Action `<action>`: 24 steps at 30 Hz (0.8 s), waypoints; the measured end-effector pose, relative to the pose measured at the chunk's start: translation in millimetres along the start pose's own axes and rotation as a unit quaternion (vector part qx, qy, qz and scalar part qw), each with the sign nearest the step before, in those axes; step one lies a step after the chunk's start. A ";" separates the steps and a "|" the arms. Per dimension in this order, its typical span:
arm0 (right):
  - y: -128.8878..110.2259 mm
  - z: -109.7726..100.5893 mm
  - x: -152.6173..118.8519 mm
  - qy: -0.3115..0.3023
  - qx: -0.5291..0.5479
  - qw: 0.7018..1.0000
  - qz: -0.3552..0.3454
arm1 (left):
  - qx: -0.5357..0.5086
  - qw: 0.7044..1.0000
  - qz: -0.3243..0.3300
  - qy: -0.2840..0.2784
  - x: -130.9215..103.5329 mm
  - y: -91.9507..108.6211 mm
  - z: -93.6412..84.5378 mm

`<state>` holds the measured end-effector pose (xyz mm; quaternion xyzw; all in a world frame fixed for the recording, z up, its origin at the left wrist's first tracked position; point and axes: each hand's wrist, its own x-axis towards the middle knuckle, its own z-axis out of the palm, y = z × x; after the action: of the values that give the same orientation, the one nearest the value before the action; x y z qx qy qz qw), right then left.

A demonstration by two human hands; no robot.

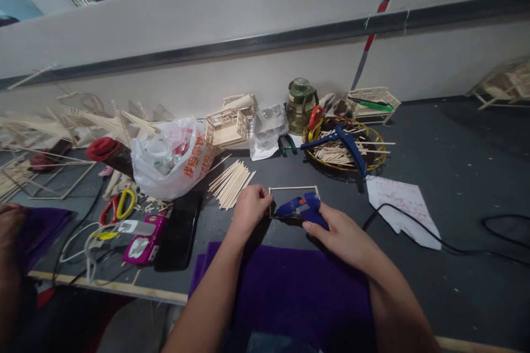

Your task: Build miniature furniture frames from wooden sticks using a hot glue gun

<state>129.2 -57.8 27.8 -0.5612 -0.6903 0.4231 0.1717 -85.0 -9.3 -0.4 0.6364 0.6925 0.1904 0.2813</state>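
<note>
My right hand (333,229) is wrapped round a blue hot glue gun (304,207), its nozzle pointing left. Close to the nozzle, my left hand (253,207) pinches the left side of a small frame of thin wooden sticks (292,188). The frame's long stick lies at the far side, with short pieces at its ends; its near part is partly hidden by the glue gun. Just left of the frame, a pile of loose wooden sticks (232,185) fans out on the dark table. A purple cloth (298,281) lies under my forearms.
A wicker basket (376,162) of sticks holds a second blue glue gun (350,149). Nearby are a paper sheet (403,207), a green jug (301,107), a plastic bag (169,160), a black phone (178,234) and scissors (124,207). A cord (414,226) crosses the right side. Another person's hand (10,220) is at left.
</note>
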 end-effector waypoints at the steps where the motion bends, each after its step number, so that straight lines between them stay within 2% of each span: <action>1: 0.3 0.3 0.4 -0.001 0.001 1.000 -0.002 | 0.001 1.000 -0.001 0.000 -0.1 0.2 -0.2; 24: 5.0 1.2 1.2 -0.003 0.005 1.000 -0.017 | -0.032 0.999 -0.003 -0.011 4.4 -8.8 5.5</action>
<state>131.1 -57.1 22.8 -0.5473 -0.6980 0.4257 0.1792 -88.5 -6.5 -10.7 0.6267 0.6852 0.2047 0.3096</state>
